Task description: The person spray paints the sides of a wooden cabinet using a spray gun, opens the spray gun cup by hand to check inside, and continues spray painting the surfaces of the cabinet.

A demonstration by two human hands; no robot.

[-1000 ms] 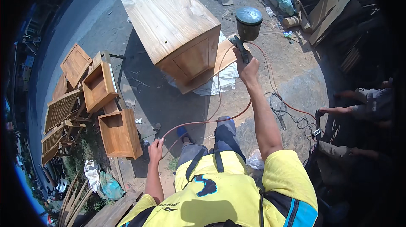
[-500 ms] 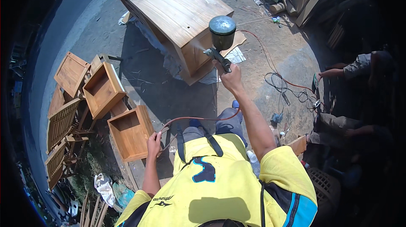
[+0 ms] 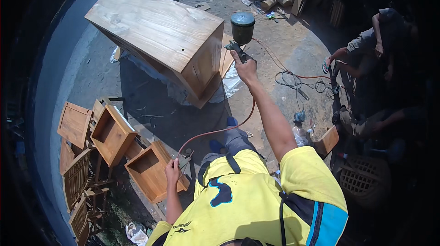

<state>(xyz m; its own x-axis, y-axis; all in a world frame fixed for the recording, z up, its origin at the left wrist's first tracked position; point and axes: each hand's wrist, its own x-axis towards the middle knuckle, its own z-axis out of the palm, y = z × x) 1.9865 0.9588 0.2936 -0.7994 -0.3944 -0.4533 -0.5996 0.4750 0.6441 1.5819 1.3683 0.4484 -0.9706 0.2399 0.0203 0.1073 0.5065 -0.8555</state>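
My right hand (image 3: pixel 246 70) is wrapped round the handle of a spray gun (image 3: pixel 235 47) with a dark lidded paint cup (image 3: pixel 243 27) on top. The nozzle points left, close to the end panel of a wooden cabinet (image 3: pixel 160 26). That cabinet has a pale top with a small dark hole near its end. Lower left, my left hand (image 3: pixel 172 171) is closed on the red-brown air hose (image 3: pixel 215 132), which loops up toward the gun. Just beside that hand lies an open wooden drawer (image 3: pixel 149 172).
Another drawer (image 3: pixel 112 136), a wooden panel (image 3: pixel 74 124) and slatted chairs (image 3: pixel 77 179) stand at left. Tangled cables (image 3: pixel 293 81) and the hose cross the ground at right. Two people (image 3: pixel 366 44) sit in shade there, near a woven basket (image 3: pixel 364 177). A road (image 3: pixel 59 58) runs along the left.
My right hand and the gun have shifted toward the cabinet's far right corner. Mist showed at the nozzle before; none is visible now. The whole view has swung, and I stand turned slightly.
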